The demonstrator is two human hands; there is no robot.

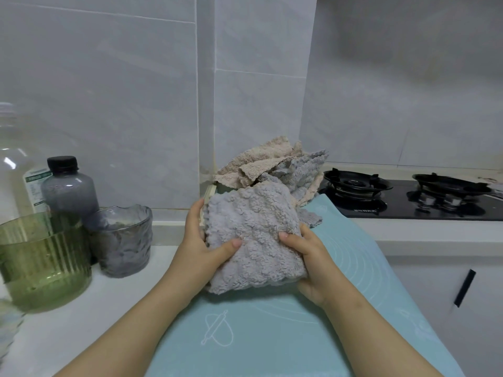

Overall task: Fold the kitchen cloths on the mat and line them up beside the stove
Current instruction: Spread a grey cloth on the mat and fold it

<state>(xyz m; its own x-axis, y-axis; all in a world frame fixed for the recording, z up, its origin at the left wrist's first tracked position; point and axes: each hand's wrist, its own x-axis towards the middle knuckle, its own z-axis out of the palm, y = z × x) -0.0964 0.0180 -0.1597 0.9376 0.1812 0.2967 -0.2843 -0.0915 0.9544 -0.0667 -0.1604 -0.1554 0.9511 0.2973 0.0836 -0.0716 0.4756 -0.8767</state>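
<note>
Both sides of the folded grey cloth (253, 235) are in my grip: left hand (202, 240) curled round one edge, right hand (307, 257) round the other, thumbs on top, low over the mat (245, 336), and I can't tell if it touches. Behind it a messy pile (275, 164) of beige and grey cloths sits in the corner, just beside the stove (408, 197). Off to my left are a green cup (45, 262), a glass (122, 240) and a bottle (69, 186).

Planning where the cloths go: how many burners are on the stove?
2. The left burner sits beside the cloth pile; the right burner lies further right. The stove runs off frame, so more may be hidden.
</note>
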